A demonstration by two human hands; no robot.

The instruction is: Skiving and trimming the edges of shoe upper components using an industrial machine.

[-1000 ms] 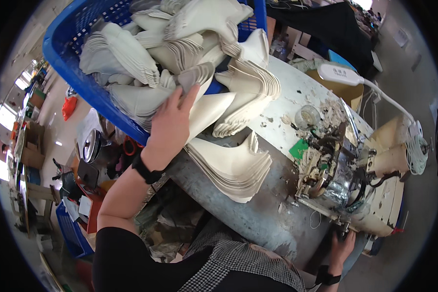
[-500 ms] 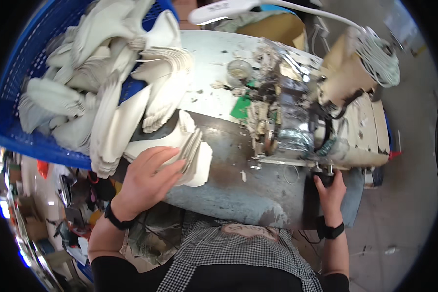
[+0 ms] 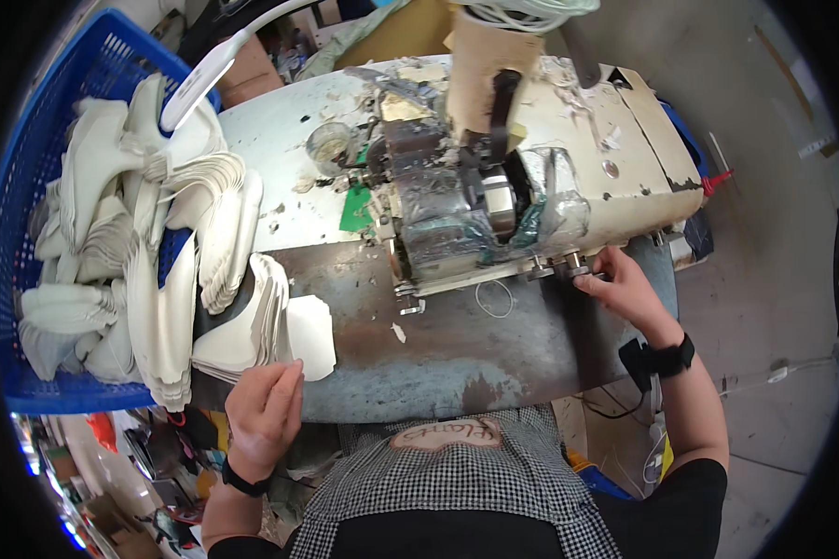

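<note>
Left of one machine (image 3: pixel 555 214), the left hand (image 3: pixel 263 415), fingers together, meets the near edge of one stack (image 3: pixel 233 343) beside one basket (image 3: pixel 75 401), while the right hand (image 3: pixel 626 293) clamps one of the machine's two front knobs (image 3: pixel 575 262).

Stack (image 3: pixel 263 317) partly hidden behind left fingers (image 3: pixel 281 395)
</note>
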